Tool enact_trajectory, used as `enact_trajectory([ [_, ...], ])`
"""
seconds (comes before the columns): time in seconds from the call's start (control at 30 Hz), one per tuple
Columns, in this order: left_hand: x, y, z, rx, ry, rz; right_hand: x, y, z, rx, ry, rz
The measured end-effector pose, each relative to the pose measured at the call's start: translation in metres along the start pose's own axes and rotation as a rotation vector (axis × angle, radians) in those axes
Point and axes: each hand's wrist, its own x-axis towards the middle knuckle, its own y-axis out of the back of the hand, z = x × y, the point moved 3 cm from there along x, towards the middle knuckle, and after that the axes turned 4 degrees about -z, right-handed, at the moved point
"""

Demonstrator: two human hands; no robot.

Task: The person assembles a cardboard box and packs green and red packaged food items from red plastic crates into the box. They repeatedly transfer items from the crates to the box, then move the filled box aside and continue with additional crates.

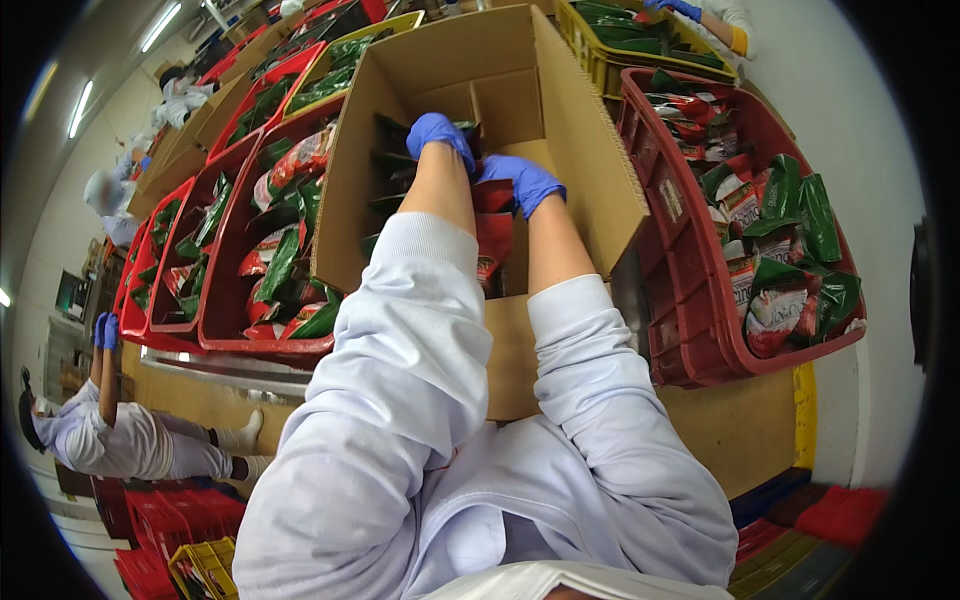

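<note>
A tall cardboard box with raised flaps stands before me, and both my forearms reach down into it. My left hand, in a blue glove, bends over dark green pouches packed along the box's left side; its fingertips are hidden. Close beside it, my right hand, also blue-gloved, touches the top of a red pouch near the box's middle. Its fingers are partly covered, so the grip is unclear. A cardboard divider shows at the far end.
Red crates of red and green pouches line the left. Another red crate of pouches stands at right, with a yellow crate behind it. Co-workers in white are at left; another person's gloved hand is at top right.
</note>
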Motion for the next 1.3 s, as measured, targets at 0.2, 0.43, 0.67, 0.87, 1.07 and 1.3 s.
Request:
enact_trajectory([
  [0.2,0.002,-0.005,-0.02,-0.218,-0.237,0.16,-0.007,0.005,-0.033,0.134,0.319,0.258],
  [0.43,0.001,0.087,-0.061,-0.201,-0.733,0.07,-0.018,0.006,-0.032,0.405,0.382,0.297],
  [0.67,0.017,0.103,-0.206,0.625,-0.555,0.594,-0.019,0.014,-0.029,-0.229,0.549,0.454],
  [0.87,0.08,0.035,-0.173,0.064,-0.266,0.402,-0.027,0.012,-0.033,-0.201,0.495,0.43],
  [1.07,0.105,0.025,-0.193,0.092,0.003,0.268,-0.023,0.009,-0.027,-0.197,0.471,0.444],
  [1.3,0.089,0.051,-0.269,0.441,-0.195,0.24,-0.024,0.002,-0.036,0.163,0.49,0.229],
])
